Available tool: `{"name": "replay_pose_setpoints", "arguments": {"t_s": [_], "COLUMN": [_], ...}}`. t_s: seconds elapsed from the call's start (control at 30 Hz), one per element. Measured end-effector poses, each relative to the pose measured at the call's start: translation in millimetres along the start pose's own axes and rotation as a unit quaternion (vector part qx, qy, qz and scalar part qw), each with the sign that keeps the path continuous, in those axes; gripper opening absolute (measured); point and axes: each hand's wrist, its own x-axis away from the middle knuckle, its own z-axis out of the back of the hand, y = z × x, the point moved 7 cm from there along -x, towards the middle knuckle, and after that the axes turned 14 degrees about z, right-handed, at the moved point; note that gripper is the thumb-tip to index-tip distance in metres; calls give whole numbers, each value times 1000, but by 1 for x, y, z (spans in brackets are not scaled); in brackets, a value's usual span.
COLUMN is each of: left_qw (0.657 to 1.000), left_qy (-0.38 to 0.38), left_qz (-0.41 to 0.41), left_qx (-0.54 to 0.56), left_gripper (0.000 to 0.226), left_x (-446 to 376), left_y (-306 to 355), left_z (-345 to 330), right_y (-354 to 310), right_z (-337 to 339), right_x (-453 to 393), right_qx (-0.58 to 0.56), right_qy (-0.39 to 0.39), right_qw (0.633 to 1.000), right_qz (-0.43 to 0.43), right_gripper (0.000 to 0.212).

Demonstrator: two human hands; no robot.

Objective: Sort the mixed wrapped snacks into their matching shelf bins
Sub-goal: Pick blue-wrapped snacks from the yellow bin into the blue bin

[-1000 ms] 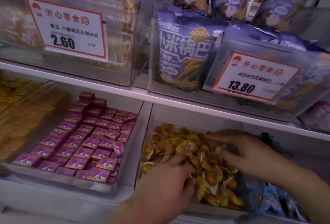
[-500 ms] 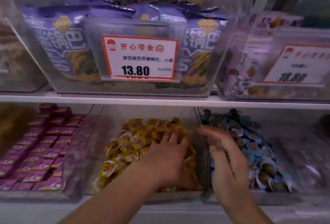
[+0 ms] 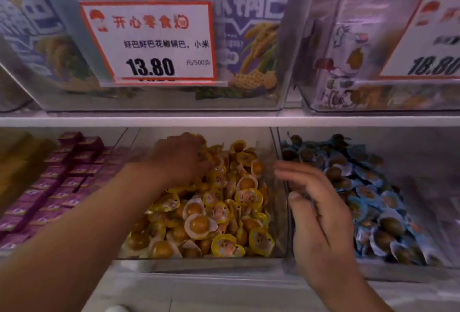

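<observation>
left hand (image 3: 181, 159): reached into far part of middle bin, lying palm-down on the yellow snacks; blurred, fingers buried in the pile, can't tell if it grips anything
right hand (image 3: 318, 214): at the wall between middle and right bins, near side; fingers loosely curved, thumb apart from them, nothing seen held
yellow snacks (image 3: 224, 214): heap of small round yellow-wrapped pieces filling middle bin
middle bin (image 3: 199, 260): clear plastic, lower shelf, centre
blue snacks (image 3: 368, 194): blue-wrapped round pieces piled in the right bin, just right of right hand
purple packets (image 3: 62, 182): small square packs in rows, left bin, lower shelf
upper shelf (image 3: 224, 121): white edge, clear bins above it
price tag (image 3: 151, 42): white with red border, reads 13.80, on bin of purple bags (image 3: 251, 37)
second tag (image 3: 433, 37): far right, reads 18.80, blurred
</observation>
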Motion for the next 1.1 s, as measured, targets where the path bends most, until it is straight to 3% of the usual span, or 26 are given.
{"name": "replay_pose_setpoints", "arguments": {"t_s": [0.07, 0.17, 0.33, 0.57, 0.67, 0.8, 0.87, 0.97, 1.1], "left_qw": [992, 949, 964, 966, 975, 989, 993, 991, 987], "left_qy": [11, -118, -125, -146, -125, 9, 8, -18, -6], "left_qz": [-117, -270, -235, -206, -180, -141, -116, -95, -144], "left_qx": [49, 113, -7, -48, -45, -42, -37, -89, -65], "left_gripper": [62, 62, 76, 98, 90, 67, 61, 69, 81], "left_x": [39, 106, 89, 82, 77, 39, 13, -11, 13], "left_y": [41, 92, 83, 81, 89, 67, 43, 21, 33], "left_z": [2, -31, -53, -68, -66, -42, -34, -25, -4], "right_y": [-1, -3, -3, -3, -4, -3, -2, -3, -1], "right_z": [0, 1, 0, 0, -1, 0, 1, 0, 2], "right_x": [0, 0, 1, 1, 1, 1, 2, 1, 1], "right_qx": [6, 17, 35, 61, 73, 83, 79, 73, 66], "right_qy": [4, 2, -8, -18, -24, -25, -21, -20, -14], "right_qw": [1000, 1000, 999, 998, 996, 995, 996, 996, 997], "right_qz": [9, 20, 20, 26, 35, 40, 35, 35, 25], "right_gripper": [32, 32, 30, 30, 30, 30, 29, 29, 28]}}
